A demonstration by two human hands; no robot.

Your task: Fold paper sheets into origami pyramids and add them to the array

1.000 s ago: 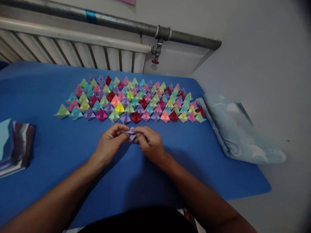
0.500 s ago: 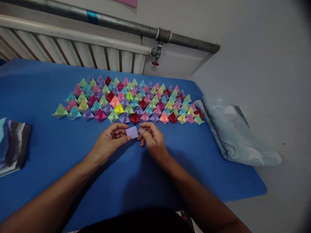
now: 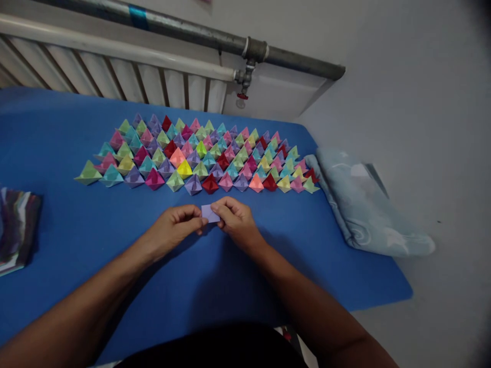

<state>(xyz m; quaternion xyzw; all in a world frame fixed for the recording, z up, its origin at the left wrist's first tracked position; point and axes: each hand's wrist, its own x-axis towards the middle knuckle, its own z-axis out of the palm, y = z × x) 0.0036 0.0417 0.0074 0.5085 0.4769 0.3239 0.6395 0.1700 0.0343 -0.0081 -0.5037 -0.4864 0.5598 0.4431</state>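
Observation:
Between my two hands is a small folded square of lilac paper (image 3: 210, 214), held above the blue tabletop. My left hand (image 3: 178, 223) pinches its left edge between thumb and fingers. At its right side, my right hand (image 3: 235, 216) grips the paper with the thumb lying over the upper right corner. Just beyond my hands stand several rows of folded paper boats (image 3: 193, 185) in green, pink, purple, red, yellow and turquoise, set close together. My fingertips hide the paper's edges.
A stack of coloured paper (image 3: 19, 230) lies at the left edge of the blue table (image 3: 153, 317). On the right is a folded light-blue cloth (image 3: 368, 214). A white radiator (image 3: 172, 92) and a metal pipe (image 3: 215, 43) run along the wall behind.
My right hand has closed its thumb onto the lilac paper's right side. The paper has turned slightly and sits a little lower. The whole view has shifted slightly.

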